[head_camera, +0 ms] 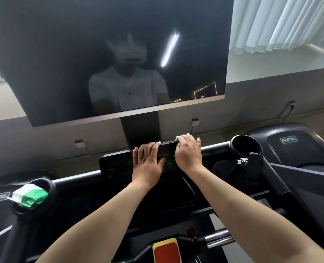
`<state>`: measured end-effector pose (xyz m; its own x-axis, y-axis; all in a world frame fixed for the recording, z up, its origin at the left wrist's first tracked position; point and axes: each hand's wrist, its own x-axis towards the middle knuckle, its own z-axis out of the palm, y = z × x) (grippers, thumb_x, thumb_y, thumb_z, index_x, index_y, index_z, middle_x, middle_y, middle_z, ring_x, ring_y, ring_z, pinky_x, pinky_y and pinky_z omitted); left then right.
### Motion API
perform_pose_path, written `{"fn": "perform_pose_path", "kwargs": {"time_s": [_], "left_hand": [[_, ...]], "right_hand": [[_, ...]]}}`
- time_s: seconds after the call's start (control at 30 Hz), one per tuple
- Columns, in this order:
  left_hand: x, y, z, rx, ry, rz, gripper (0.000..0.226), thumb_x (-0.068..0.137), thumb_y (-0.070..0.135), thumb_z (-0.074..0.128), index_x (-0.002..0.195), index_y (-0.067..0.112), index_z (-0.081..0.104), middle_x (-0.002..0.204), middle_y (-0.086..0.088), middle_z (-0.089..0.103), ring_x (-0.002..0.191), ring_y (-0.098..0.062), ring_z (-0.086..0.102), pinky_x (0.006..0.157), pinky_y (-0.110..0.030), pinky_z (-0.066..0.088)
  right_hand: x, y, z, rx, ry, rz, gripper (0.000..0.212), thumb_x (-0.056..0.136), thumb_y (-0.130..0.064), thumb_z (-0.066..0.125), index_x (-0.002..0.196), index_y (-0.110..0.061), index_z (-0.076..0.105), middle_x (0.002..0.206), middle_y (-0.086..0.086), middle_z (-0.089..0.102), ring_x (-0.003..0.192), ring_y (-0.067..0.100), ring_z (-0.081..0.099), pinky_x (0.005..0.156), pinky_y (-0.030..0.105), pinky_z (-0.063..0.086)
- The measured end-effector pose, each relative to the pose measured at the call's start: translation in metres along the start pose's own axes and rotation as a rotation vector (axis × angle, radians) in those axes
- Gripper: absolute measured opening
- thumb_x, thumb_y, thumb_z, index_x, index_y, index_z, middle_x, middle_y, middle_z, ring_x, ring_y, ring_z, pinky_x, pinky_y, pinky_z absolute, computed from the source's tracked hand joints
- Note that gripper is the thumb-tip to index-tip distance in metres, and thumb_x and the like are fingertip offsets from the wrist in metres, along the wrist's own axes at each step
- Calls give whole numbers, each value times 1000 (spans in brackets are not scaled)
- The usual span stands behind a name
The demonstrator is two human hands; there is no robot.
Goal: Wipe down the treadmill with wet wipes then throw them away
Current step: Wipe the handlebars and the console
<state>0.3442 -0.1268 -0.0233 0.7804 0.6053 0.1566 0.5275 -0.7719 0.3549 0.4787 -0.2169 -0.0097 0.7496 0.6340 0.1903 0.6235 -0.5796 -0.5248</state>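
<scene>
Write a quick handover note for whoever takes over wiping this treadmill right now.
Left hand: flat on the control panel, holding nothing.
Right hand: fingers curled over a wet wipe at the panel's top edge.
Wipe pack: in the left cup holder.
Done: a wipe is out and on the panel.
Left: the rest of the treadmill, then bin the wipe; no bin in view.
</scene>
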Motion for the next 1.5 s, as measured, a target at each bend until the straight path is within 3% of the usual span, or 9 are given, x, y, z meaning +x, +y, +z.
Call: {"fn": "perform_pose_path", "kwargs": {"time_s": [0.1, 0.3, 0.47, 0.6, 0.7, 0.9, 1.07, 1.3, 1.5], "left_hand": [[-1, -1, 1, -6, 1, 3, 62, 102, 49, 44, 156, 30, 21, 153, 8, 24, 147, -16, 8, 122, -37, -13], [0, -1, -2, -38, -16, 5, 61, 102, 50, 43, 156, 32, 20, 155, 9, 24, 148, -17, 8, 122, -38, -13], [0, -1, -6, -30, -7, 3, 61, 102, 50, 46, 155, 32, 22, 151, 11, 27, 142, -14, 12, 123, -39, -5], [-1, -2, -6, -59, -17, -13, 61, 101, 52, 47, 155, 34, 23, 154, 12, 27, 144, -15, 13, 124, -41, -2], [-1, -2, -9, -84, -4, 9, 59, 100, 54, 46, 152, 33, 27, 155, 13, 30, 145, -14, 16, 124, -40, -1], [0, -1, -7, -70, 3, -12, 62, 99, 52, 50, 153, 33, 27, 153, 14, 30, 142, -11, 14, 123, -37, -2], [0, -2, -5, -62, 5, -7, 62, 99, 52, 49, 153, 33, 26, 152, 14, 30, 142, -11, 14, 123, -37, -3], [-1, -3, -4, -60, 5, 2, 64, 98, 54, 48, 153, 30, 27, 155, 11, 31, 144, -11, 14, 122, -34, -6], [-1, -2, -4, -61, 59, 9, 63, 96, 50, 54, 152, 31, 31, 148, 13, 36, 139, -12, 19, 121, -33, -3]], "right_hand": [[8, -14, -4, -93, -179, -32, 37, 101, -19, 38, 129, -18, 63, 131, -1, 59, 138, 17, 39, 121, 54, -6], [30, -29, -23, -143, -454, -105, 39, 103, -31, 30, 124, -30, 62, 130, -5, 65, 128, 18, 52, 116, 65, -6], [41, -13, -31, -194, -379, 157, 39, 102, -32, 29, 121, -25, 62, 123, 5, 67, 123, 29, 56, 118, 63, 3], [35, -35, -13, -250, -379, 32, 38, 103, -30, 27, 116, -20, 62, 116, 5, 69, 120, 29, 58, 118, 64, 1], [26, -43, -2, -185, -353, -66, 34, 102, -29, 25, 111, -19, 57, 108, 4, 71, 116, 29, 60, 116, 67, -9], [17, -27, -4, -93, -225, 69, 25, 103, -32, 26, 106, -21, 48, 109, 1, 62, 123, 21, 50, 112, 69, -18], [12, -25, -8, -158, -128, 100, 35, 104, -34, 31, 110, -17, 61, 122, -2, 57, 125, 23, 50, 118, 64, -10], [-7, -29, -7, -39, -187, -159, 32, 103, -32, 39, 128, -31, 60, 131, -10, 59, 133, 14, 45, 120, 57, -7], [0, -6, -24, 1, -101, 103, 28, 105, -33, 35, 112, -30, 62, 127, -11, 62, 133, 14, 47, 120, 60, -4]]}}
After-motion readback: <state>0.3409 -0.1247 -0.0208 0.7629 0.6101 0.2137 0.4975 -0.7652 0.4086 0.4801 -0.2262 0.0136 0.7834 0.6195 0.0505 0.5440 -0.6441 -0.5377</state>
